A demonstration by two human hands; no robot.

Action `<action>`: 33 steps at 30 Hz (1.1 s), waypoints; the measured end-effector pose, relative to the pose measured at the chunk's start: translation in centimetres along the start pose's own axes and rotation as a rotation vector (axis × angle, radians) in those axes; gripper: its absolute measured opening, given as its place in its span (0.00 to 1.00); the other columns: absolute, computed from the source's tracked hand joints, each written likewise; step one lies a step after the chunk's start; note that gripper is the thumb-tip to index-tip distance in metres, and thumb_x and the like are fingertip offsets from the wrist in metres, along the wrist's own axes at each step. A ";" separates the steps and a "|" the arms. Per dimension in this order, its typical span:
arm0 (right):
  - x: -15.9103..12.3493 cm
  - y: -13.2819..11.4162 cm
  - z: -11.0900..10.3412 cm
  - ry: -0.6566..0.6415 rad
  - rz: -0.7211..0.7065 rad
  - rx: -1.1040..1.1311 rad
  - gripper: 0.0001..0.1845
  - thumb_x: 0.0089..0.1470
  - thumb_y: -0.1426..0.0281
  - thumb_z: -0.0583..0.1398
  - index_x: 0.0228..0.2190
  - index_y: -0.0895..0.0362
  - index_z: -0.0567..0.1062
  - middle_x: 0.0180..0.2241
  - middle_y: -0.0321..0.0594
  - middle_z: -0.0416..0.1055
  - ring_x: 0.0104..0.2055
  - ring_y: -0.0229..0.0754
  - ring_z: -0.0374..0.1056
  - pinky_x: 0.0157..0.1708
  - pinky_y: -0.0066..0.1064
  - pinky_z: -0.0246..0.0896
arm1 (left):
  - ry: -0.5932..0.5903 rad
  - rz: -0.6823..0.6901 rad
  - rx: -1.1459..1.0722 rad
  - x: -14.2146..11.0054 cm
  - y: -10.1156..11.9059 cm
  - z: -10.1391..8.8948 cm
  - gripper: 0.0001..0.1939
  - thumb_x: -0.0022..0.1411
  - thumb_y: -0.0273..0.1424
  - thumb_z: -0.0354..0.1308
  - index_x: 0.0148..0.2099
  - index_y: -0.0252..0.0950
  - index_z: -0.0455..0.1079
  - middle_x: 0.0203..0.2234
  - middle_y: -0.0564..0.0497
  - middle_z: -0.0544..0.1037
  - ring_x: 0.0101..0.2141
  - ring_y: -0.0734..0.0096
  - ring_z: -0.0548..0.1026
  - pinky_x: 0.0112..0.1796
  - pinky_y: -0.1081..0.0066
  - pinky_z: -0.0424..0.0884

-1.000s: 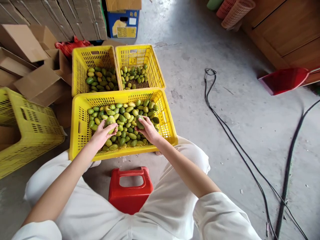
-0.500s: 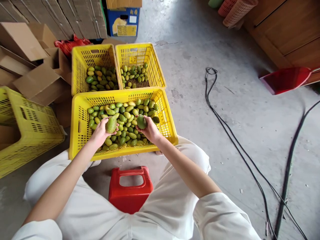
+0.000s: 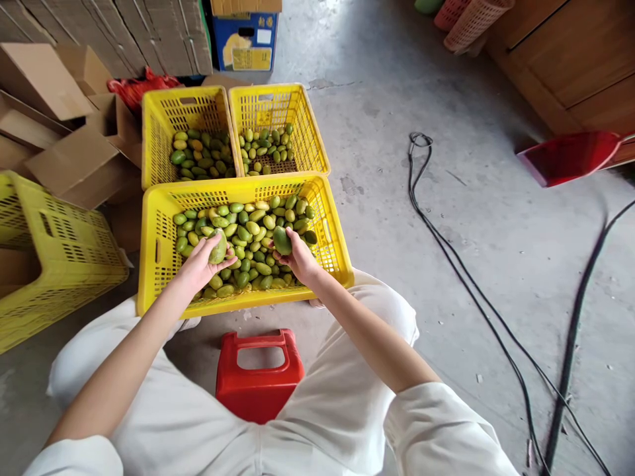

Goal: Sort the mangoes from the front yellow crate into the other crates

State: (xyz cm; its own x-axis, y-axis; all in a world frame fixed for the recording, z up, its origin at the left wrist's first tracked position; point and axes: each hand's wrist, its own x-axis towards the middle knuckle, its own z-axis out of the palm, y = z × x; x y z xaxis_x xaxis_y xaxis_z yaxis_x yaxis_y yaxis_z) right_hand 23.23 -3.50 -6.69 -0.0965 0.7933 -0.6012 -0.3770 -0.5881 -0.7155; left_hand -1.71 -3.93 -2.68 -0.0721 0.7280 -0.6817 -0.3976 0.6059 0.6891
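Over the near yellow crate (image 3: 238, 309), my left hand (image 3: 201, 261) is closed around a yellowish-green mango (image 3: 217, 250). To its right, my right hand (image 3: 297, 256) grips a darker green mango (image 3: 282, 241) between thumb and fingers. Beneath both hands lie many loose mangoes (image 3: 253, 229), green to yellow, spread across the crate floor. Behind stand two more yellow crates touching each other: the left one (image 3: 163, 135) holds green and yellow mangoes, the right one (image 3: 310, 139) a thinner layer of green ones.
A red plastic stool or container (image 3: 258, 390) sits between my knees. Another yellow crate (image 3: 74, 244) tilts at the left near cardboard boxes (image 3: 74, 165). Black cables (image 3: 446, 254) run along the floor at right, below a red dustpan (image 3: 570, 158). A blue carton (image 3: 245, 43) stands behind.
The mango in my left hand has turned and shifted slightly left. My right hand with its mango has moved a touch to the right.
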 end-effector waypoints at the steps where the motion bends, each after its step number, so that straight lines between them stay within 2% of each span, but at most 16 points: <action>1: 0.0 0.0 0.0 0.007 0.003 -0.001 0.36 0.63 0.34 0.78 0.38 0.48 0.71 0.32 0.34 0.74 0.32 0.42 0.66 0.26 0.30 0.50 | 0.024 0.021 0.005 0.2 -0.1 -0.1 0.11 0.73 0.33 0.78 0.43 0.40 0.78 0.37 0.50 0.84 0.39 0.67 0.84 0.42 0.71 0.85; 5: -0.1 0.2 -0.3 -0.003 -0.012 0.007 0.38 0.52 0.40 0.86 0.38 0.48 0.73 0.33 0.32 0.73 0.33 0.40 0.68 0.27 0.30 0.53 | 0.119 0.091 0.033 0.6 -0.2 -0.2 0.07 0.78 0.35 0.76 0.47 0.43 0.81 0.56 0.46 0.90 0.52 0.62 0.85 0.40 0.74 0.79; 7: -0.2 0.4 -0.4 -0.002 -0.024 0.017 0.38 0.48 0.46 0.89 0.42 0.49 0.76 0.34 0.31 0.75 0.33 0.39 0.69 0.29 0.30 0.59 | 0.102 0.065 0.022 0.5 -0.1 -0.1 0.05 0.82 0.36 0.72 0.49 0.42 0.84 0.60 0.46 0.90 0.49 0.65 0.83 0.39 0.74 0.79; 10: -0.2 0.5 -0.5 0.015 -0.013 0.040 0.38 0.47 0.50 0.90 0.46 0.48 0.77 0.36 0.30 0.80 0.32 0.38 0.71 0.31 0.31 0.66 | 0.030 0.020 0.010 0.2 0.1 0.1 0.13 0.88 0.40 0.66 0.50 0.39 0.86 0.50 0.45 0.91 0.37 0.69 0.80 0.34 0.75 0.78; 14: -0.2 0.5 -0.4 -0.008 -0.008 0.062 0.33 0.53 0.48 0.87 0.42 0.48 0.77 0.37 0.32 0.80 0.34 0.40 0.74 0.34 0.31 0.72 | 0.000 -0.032 0.011 0.2 0.3 0.5 0.23 0.91 0.49 0.62 0.46 0.38 0.82 0.34 0.45 0.87 0.28 0.68 0.80 0.26 0.75 0.70; 16: -0.2 0.4 -0.4 -0.011 -0.034 0.073 0.29 0.53 0.49 0.87 0.42 0.48 0.80 0.38 0.33 0.81 0.37 0.41 0.75 0.37 0.32 0.76 | -0.002 -0.067 -0.004 0.1 0.5 0.7 0.25 0.92 0.48 0.60 0.42 0.38 0.78 0.30 0.47 0.84 0.23 0.71 0.77 0.21 0.76 0.61; 18: -0.2 0.3 -0.4 -0.011 -0.055 0.097 0.26 0.54 0.51 0.86 0.43 0.48 0.84 0.40 0.35 0.81 0.38 0.42 0.74 0.37 0.32 0.76 | 0.006 -0.094 -0.027 -0.1 0.8 0.9 0.25 0.94 0.43 0.56 0.41 0.38 0.77 0.27 0.50 0.81 0.21 0.73 0.75 0.19 0.77 0.57; 21: -0.3 0.1 -0.5 -0.041 -0.033 0.160 0.22 0.57 0.52 0.82 0.45 0.47 0.84 0.37 0.33 0.77 0.33 0.40 0.66 0.30 0.30 0.67 | -0.010 -0.124 -0.050 -0.4 1.3 1.0 0.19 0.92 0.36 0.60 0.42 0.38 0.77 0.28 0.50 0.82 0.22 0.71 0.79 0.19 0.78 0.59; 23: -0.4 -0.2 -0.5 -0.053 -0.019 0.193 0.24 0.55 0.53 0.82 0.45 0.47 0.82 0.36 0.31 0.77 0.29 0.37 0.60 0.26 0.28 0.60 | -0.069 -0.158 -0.049 -0.6 1.5 0.9 0.17 0.88 0.39 0.68 0.43 0.37 0.79 0.29 0.50 0.82 0.23 0.70 0.80 0.19 0.78 0.63; 24: -0.4 -0.3 -0.4 -0.047 -0.024 0.201 0.25 0.54 0.54 0.83 0.44 0.47 0.79 0.36 0.31 0.79 0.29 0.36 0.61 0.26 0.27 0.59 | -0.096 -0.179 -0.047 -0.6 1.6 0.8 0.17 0.86 0.41 0.72 0.43 0.37 0.80 0.30 0.50 0.82 0.24 0.70 0.80 0.19 0.78 0.64; 26: -0.5 -0.5 -0.3 -0.020 -0.036 0.196 0.29 0.52 0.55 0.86 0.40 0.48 0.75 0.36 0.33 0.81 0.32 0.37 0.67 0.26 0.25 0.62 | -0.116 -0.203 -0.048 -0.5 1.4 0.5 0.17 0.83 0.42 0.76 0.43 0.36 0.82 0.29 0.50 0.81 0.24 0.71 0.79 0.19 0.78 0.65; 28: -0.4 -0.6 -0.1 -0.002 -0.034 0.185 0.29 0.54 0.54 0.86 0.38 0.48 0.74 0.35 0.36 0.82 0.35 0.40 0.71 0.28 0.26 0.66 | -0.089 -0.196 -0.063 -0.2 1.2 0.2 0.14 0.81 0.38 0.79 0.43 0.36 0.83 0.30 0.50 0.82 0.25 0.72 0.78 0.20 0.79 0.67; 31: -0.3 -0.5 -0.1 -0.030 0.001 0.229 0.18 0.60 0.56 0.78 0.39 0.49 0.79 0.34 0.38 0.81 0.35 0.43 0.71 0.28 0.28 0.69 | -0.058 -0.137 -0.082 0.3 0.7 -0.5 0.11 0.76 0.29 0.81 0.41 0.36 0.83 0.36 0.45 0.88 0.29 0.72 0.81 0.26 0.78 0.74; 33: -0.1 -0.4 -0.2 -0.074 0.024 0.295 0.12 0.60 0.58 0.72 0.41 0.50 0.81 0.34 0.40 0.80 0.35 0.45 0.70 0.28 0.30 0.69 | -0.087 -0.093 -0.079 0.6 0.4 -0.9 0.11 0.72 0.27 0.82 0.41 0.36 0.83 0.44 0.39 0.92 0.37 0.65 0.87 0.33 0.74 0.81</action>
State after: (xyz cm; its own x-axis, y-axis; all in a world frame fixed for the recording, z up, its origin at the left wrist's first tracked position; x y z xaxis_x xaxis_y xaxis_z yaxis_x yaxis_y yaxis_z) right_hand 23.56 -3.37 -6.40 -0.1712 0.7953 -0.5815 -0.6239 -0.5443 -0.5608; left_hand -2.79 -3.52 -3.03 0.0468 0.6969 -0.7157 -0.4698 0.6476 0.5999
